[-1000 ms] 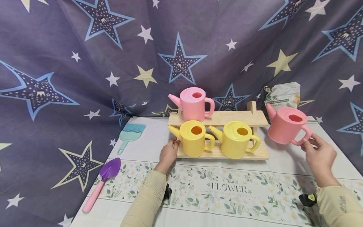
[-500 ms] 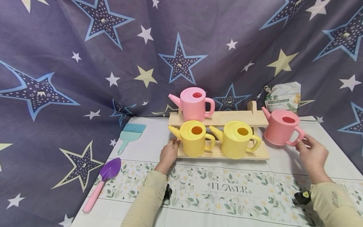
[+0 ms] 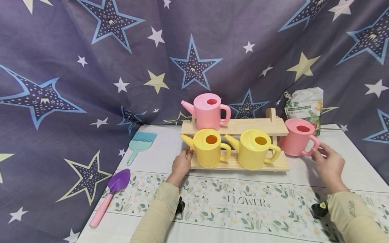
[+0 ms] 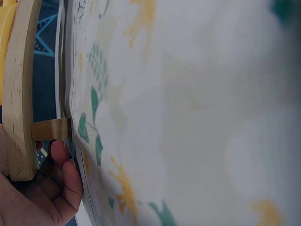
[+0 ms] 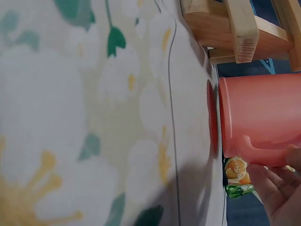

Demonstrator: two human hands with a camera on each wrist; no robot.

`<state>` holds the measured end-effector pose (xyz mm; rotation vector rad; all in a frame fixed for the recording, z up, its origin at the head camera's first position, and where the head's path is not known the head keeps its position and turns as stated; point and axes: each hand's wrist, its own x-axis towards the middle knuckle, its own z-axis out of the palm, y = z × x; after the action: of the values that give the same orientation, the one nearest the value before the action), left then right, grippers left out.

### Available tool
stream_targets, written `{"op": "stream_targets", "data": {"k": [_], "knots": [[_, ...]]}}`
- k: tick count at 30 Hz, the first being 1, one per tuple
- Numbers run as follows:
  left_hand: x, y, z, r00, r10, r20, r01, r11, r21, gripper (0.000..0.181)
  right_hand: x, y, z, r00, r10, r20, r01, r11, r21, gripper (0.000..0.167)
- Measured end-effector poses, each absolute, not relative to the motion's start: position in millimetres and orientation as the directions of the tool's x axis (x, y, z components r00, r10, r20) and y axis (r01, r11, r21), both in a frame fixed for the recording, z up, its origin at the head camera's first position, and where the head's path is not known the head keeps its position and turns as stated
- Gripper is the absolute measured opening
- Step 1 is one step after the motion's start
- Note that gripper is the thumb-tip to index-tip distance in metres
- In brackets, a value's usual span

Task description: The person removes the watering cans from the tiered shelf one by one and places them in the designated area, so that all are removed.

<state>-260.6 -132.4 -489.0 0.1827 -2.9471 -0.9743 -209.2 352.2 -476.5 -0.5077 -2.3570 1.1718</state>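
My right hand point(image 3: 329, 165) pinches the handle of a coral-pink watering can point(image 3: 295, 140) at the right end of a two-tier wooden plant stand point(image 3: 243, 126). Part of its spout side is hidden behind the upper board. In the right wrist view the can's base is close to the cloth; whether it touches, I cannot tell. My left hand point(image 3: 181, 164) grips the left end of the stand's lower board, with fingers curled beneath it in the left wrist view. On the lower board stand two yellow watering cans, one left point(image 3: 207, 150), one right point(image 3: 254, 152). A lighter pink watering can point(image 3: 207, 114) occupies the upper board's left.
Behind the coral can leans a white printed bag point(image 3: 307, 104). A teal brush point(image 3: 139, 145) and a purple trowel with a pink handle point(image 3: 110, 192) lie at the left. A floral cloth point(image 3: 212, 202) covers the table before a star-patterned curtain point(image 3: 136, 44).
My right hand has carried the coral watering can left and slightly down, up to the stand's right end, uncovering more of the bag. The left hand keeps its place.
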Motion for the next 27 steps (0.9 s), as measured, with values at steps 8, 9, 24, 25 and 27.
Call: {"op": "stream_targets", "data": {"k": [8, 9, 24, 25, 27], "knots": [[-260, -132, -489, -0.993, -0.12, -0.004, -0.099, 0.795, 0.598, 0.04, -214, 350, -479, -0.83, 0.514, 0.217, 0.142, 0.57, -0.809, 0.04], [-260, -132, -489, -0.993, -0.12, -0.004, -0.099, 0.795, 0.598, 0.041, -215, 349, -479, -0.833, 0.512, 0.21, 0.144, 0.567, -0.811, 0.041], [-261, -132, -489, -0.993, -0.12, -0.004, -0.098, 0.791, 0.604, 0.041, -220, 347, -481, -0.849, 0.506, 0.151, 0.201, 0.575, -0.793, 0.043], [-261, -132, -489, -0.993, -0.119, -0.005, -0.098, 0.79, 0.606, 0.041, -219, 347, -481, -0.852, 0.502, 0.149, 0.206, 0.583, -0.786, 0.043], [-261, -132, -489, -0.993, -0.117, -0.006, -0.097, 0.79, 0.606, 0.041, -219, 346, -481, -0.854, 0.497, 0.154, 0.211, 0.601, -0.771, 0.042]]}}
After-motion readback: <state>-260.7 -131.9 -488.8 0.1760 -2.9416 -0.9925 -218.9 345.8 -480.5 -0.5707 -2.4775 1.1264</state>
